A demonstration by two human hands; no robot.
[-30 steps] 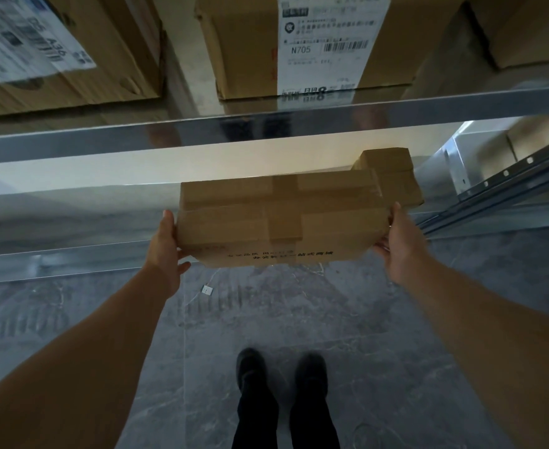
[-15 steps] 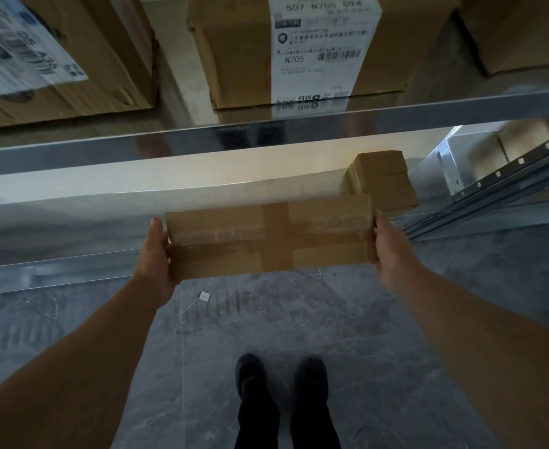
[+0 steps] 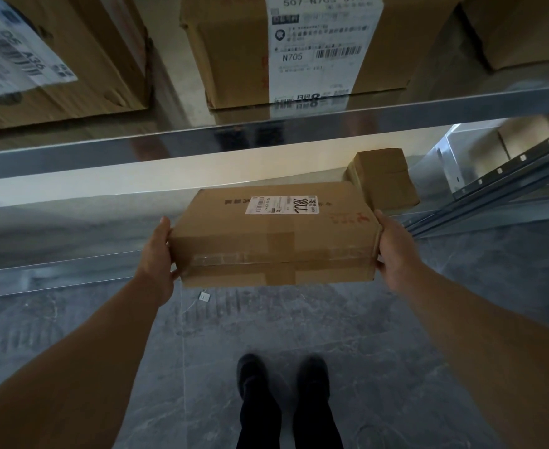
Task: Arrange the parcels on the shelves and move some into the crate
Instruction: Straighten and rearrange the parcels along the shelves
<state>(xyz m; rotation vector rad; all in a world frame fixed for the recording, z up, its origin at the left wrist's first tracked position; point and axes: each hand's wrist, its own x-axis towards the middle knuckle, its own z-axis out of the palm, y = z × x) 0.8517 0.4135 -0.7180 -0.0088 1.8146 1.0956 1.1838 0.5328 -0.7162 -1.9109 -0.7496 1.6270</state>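
Fingers (image 3: 164, 226) of left hand (image 3: 156, 257) and right hand (image 3: 396, 251) clamp the parcel (image 3: 276, 241) ends; keep it level, slide squarely onto shelf (image 3: 56, 234) imo

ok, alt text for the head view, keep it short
Seen from above, a person's left hand and right hand grip the ends of a taped cardboard parcel, white label up, at the front edge of a lower metal shelf. A smaller parcel sits behind it; larger labelled boxes stand on the upper shelf.

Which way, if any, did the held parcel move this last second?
Yes. The parcel came toward the camera, away from the small box on the lower shelf, label turning up.
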